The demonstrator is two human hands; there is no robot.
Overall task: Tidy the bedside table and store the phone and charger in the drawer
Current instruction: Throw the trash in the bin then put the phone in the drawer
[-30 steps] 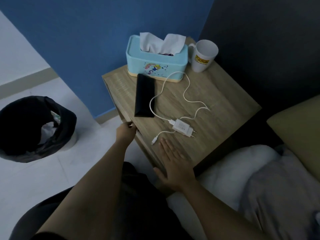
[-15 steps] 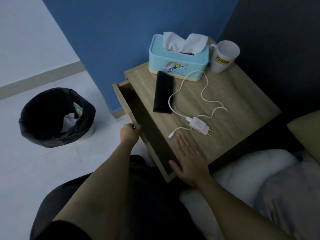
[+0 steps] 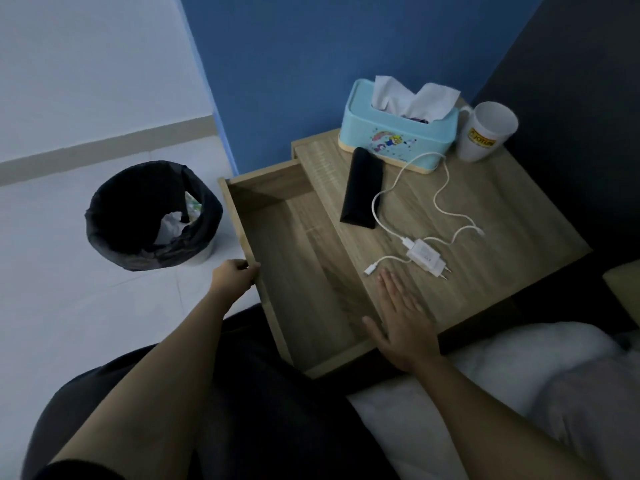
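A: Wood-grain bench (image 3: 502, 216), one drawer (image 3: 298, 271) pulled out, nothing visible inside it. Count on top?

B: One black phone (image 3: 362, 188) lying flat, just in front of the tissue box (image 3: 394, 140). One white charger (image 3: 427, 256) with one white cable (image 3: 446, 188) looped across the top. One tissue box, light blue, cartoon print on the side. One white mug (image 3: 485, 133) beside the box.

A: Any readable text?

B: Mug has a yellow label, looks like "JOTUN". Print on the charger body is too small to read.

A: Hands?

B: Left hand (image 3: 233, 277) is curled around the drawer's front edge, gripping it. Right hand (image 3: 401, 317) is flat on the near bench corner, fingers spread, empty, thumb over the edge. Its fingertips are just short of the loose cable end.

A: Floor?

B: One bin (image 3: 152, 216) with a black liner, crumpled paper inside, left of the drawer.
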